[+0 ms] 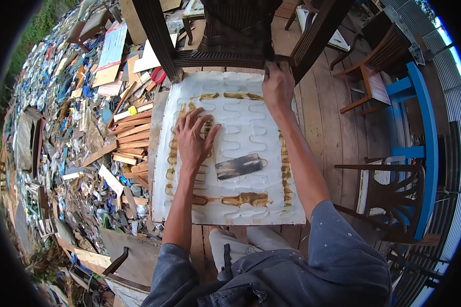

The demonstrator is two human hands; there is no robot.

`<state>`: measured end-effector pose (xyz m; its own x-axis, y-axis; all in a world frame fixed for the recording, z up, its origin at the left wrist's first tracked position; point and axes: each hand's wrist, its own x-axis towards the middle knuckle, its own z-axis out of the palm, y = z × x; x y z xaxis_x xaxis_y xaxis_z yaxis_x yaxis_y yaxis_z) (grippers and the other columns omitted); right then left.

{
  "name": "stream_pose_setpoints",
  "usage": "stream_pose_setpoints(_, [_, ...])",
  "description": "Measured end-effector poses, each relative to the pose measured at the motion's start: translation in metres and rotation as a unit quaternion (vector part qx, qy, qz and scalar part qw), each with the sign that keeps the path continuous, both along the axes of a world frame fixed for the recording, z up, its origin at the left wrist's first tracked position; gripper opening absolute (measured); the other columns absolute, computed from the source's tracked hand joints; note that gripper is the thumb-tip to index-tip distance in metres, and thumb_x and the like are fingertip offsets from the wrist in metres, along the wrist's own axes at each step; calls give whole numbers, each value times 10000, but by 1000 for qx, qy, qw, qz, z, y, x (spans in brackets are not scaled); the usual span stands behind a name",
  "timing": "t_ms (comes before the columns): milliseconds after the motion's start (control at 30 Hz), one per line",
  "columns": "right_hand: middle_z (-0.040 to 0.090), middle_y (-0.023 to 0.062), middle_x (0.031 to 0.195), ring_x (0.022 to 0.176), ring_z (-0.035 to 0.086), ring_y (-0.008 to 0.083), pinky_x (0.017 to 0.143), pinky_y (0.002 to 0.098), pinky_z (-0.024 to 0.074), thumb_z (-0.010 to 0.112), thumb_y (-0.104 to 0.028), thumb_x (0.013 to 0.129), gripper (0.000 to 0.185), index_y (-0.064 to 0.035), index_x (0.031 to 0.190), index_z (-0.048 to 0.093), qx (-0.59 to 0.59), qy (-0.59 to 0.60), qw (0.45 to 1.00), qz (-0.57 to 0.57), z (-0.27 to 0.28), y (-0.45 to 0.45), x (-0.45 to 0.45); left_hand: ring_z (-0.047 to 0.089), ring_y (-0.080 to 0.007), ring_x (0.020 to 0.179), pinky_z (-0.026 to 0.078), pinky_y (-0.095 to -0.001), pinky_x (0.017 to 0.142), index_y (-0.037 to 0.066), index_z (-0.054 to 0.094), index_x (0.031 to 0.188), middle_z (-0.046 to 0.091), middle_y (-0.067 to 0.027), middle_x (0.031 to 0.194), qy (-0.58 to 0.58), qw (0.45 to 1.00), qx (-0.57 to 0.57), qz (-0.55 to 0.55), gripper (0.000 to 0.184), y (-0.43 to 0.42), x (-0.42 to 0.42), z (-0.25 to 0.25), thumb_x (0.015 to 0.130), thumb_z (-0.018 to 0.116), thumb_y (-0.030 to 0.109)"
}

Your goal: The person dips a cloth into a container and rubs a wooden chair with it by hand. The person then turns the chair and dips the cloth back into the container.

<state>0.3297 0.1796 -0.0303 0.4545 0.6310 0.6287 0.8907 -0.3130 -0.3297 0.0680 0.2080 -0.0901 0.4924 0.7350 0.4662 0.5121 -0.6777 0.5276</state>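
A chair seat [235, 123] covered in white sheeting, with brown stains and wavy spring shapes showing, lies in front of me. My left hand [193, 135] rests on its left part, fingers spread. At the seat's far right corner, my right hand [278, 87] has its fingers bent against the dark carved chair back [223, 59]; whatever it holds there is too hidden to make out. A flat dark strip with a pale worn patch [238, 166] lies on the sheeting, right of my left hand and touched by neither hand.
Wood offcuts [134, 134] and scattered rubbish cover the ground at left. Wooden floorboards [325, 117] run along the right. Beyond them stand a brown chair [366, 82], a chair with a curved back [394, 192] and a blue frame [429, 148].
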Motion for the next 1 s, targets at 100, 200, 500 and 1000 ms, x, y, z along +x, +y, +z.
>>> stream_pose_setpoints(100, [653,212,1078,1020,649,404,875,481,540,697,17,878,296,-13,1170,735,73,42,996,1,-3,-21,6,545,-313,1297,371,-477,1116,139,745,1112,648,-60,1344,7,1000,11,0,327,2,0,-5,869,822,344])
stream_pose_setpoints(200, [661,190,1025,970,671,391,834,476,534,702,-6,902,298,-47,1194,741,124,65,990,-14,9,-15,20,541,-315,1304,370,-476,1117,138,747,1113,648,-62,1347,2,1000,-4,2,328,1,0,-2,870,822,346])
stream_pose_setpoints(500, [595,242,1062,998,642,443,858,495,536,636,28,872,228,69,1079,721,-52,-39,997,-47,15,3,25,555,-312,1296,374,-471,1113,144,750,1124,656,-58,1356,2,1000,-7,8,314,0,-1,1,878,814,328])
stream_pose_setpoints(1000, [617,218,1066,1019,637,431,862,507,511,667,17,890,287,31,1172,717,43,51,998,1,10,8,20,554,-305,1299,373,-477,1112,140,753,1098,656,-58,1345,-7,1000,-5,8,317,0,-1,2,873,814,354])
